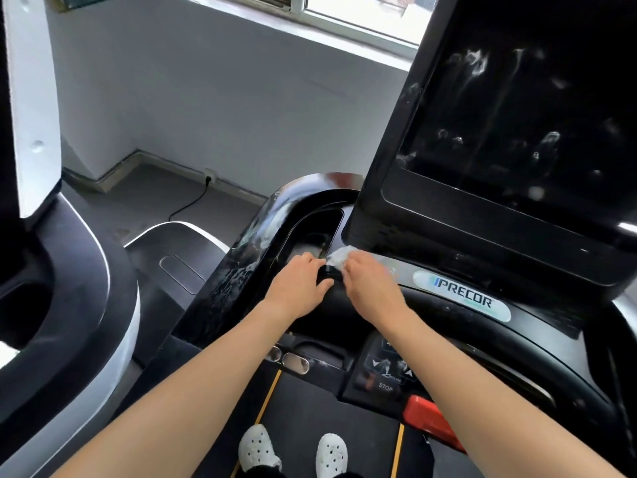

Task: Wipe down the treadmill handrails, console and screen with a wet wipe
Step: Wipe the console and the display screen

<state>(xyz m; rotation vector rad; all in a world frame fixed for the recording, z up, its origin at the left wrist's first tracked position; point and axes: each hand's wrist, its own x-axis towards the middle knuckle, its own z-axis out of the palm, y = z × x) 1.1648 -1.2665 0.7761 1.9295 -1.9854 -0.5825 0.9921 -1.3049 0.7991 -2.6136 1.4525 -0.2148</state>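
I stand on a black treadmill. Its dark screen (pixel 510 115) rises at the upper right, streaked with wet marks. Below it runs the console (pixel 462 298) with a logo badge. A white wet wipe (pixel 339 257) lies crumpled on the console's left part, beside a recessed tray (pixel 310 236). My right hand (pixel 370 284) pinches the wipe at its near edge. My left hand (pixel 298 282) rests on the console just left of the wipe, fingers curled over a small black part. The glossy left handrail (pixel 238 267) shows wet smears.
A control panel with a STOP label (pixel 385 386) and a red bar (pixel 431 419) sits below my right forearm. A neighbouring white and black machine (pixel 62 270) stands at the left. A cable (pixel 193 201) runs to a wall socket. My white shoes (pixel 293 453) are on the belt.
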